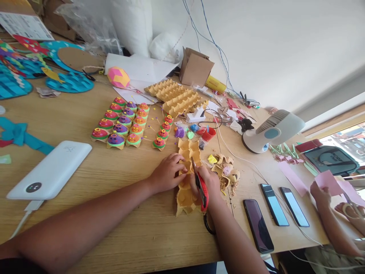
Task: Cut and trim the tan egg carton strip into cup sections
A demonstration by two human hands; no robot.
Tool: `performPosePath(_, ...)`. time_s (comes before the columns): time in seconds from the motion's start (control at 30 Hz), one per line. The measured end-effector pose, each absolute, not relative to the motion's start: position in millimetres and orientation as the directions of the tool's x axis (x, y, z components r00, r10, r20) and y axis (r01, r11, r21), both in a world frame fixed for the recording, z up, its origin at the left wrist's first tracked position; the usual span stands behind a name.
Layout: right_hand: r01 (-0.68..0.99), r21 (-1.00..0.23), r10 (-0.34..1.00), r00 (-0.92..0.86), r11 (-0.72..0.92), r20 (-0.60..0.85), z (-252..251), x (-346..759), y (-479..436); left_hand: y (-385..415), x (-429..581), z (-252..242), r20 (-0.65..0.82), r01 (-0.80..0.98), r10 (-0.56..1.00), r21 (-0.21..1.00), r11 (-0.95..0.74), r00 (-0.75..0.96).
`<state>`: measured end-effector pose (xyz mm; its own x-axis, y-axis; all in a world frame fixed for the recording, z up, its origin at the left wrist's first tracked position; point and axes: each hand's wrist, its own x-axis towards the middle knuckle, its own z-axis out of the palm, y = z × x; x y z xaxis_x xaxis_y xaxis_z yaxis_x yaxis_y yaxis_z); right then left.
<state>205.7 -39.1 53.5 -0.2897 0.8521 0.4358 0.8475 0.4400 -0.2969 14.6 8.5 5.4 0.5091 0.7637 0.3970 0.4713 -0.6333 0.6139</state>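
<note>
A strip of tan egg carton [182,199], its cups facing up, lies on the table in front of me. My left hand [168,171] grips its left edge with curled fingers and thumb. Closed around a red utility knife [203,190], my right hand [211,184] is over the carton's right side. The knife's dark blade points away from me, above the cups; whether it touches the carton I cannot tell. Right of the carton lie torn carton scraps [225,171] and a bit of yellow clay [212,159]. A black ring-shaped handle [209,225] shows partly beneath my right wrist.
Rows of painted carton figures [124,121] stand at the left back, near more egg trays [173,95]. A power bank [51,169] lies left; phones [258,225] and a small fan [272,131] are right. Another person's hands [321,196] hold pink paper and scissors.
</note>
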Motion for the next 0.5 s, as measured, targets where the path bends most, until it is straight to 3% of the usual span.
performPosePath(0.5, 0.850, -0.283, 0.852, -0.303, 0.444, 0.428, 52.8, 208.3, -37.4, 8.4, 14.9, 5.1, 0.385, 0.474, 0.771, 0.623, -0.623, 0.507)
